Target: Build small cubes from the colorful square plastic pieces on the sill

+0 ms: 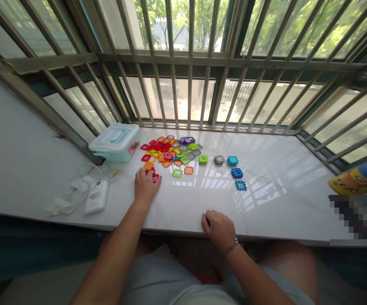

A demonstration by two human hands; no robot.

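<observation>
At the near left edge of a pile of interlocking plastic tiles [167, 148], my left hand [145, 185] has its fingers and thumb around a red tile [154, 178]; its palm side is hidden. An orange tile [148, 165] lies just beyond those fingers. My right hand [219, 228] rests on the near edge of the white ledge, curled into a loose fist with nothing showing in it. Sorted apart to the right of the pile are a lime green stack [203, 159], a grey stack [219, 159], a turquoise stack [232, 161] and a blue stack [237, 173].
A lidded pale turquoise box [116, 142] stands at the back left. Nearer are a white power bank [97, 197], a cable and crumpled tissue [61, 205]. A yellow and blue package [361, 178] lies far right. Metal bars [190, 93] line the window behind the ledge.
</observation>
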